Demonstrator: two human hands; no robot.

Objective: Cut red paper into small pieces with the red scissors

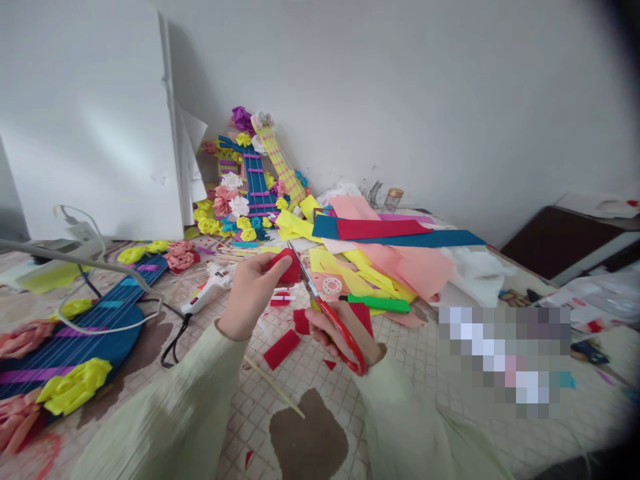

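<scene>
Pinched between thumb and fingers of my left hand is a small piece of red paper. My right hand grips red-handled scissors, whose blades point up and left beside the red piece. Whether the blades touch it I cannot tell. Below the hands lie cut red pieces and small red scraps. A green cutter rests just past my right hand, near a white ring-shaped item.
A white glue gun with its cord lies at left, by a blue guitar-shaped craft with paper flowers. More decorated guitar shapes lean on the wall. Coloured paper strips pile up behind. A wooden stick lies in front.
</scene>
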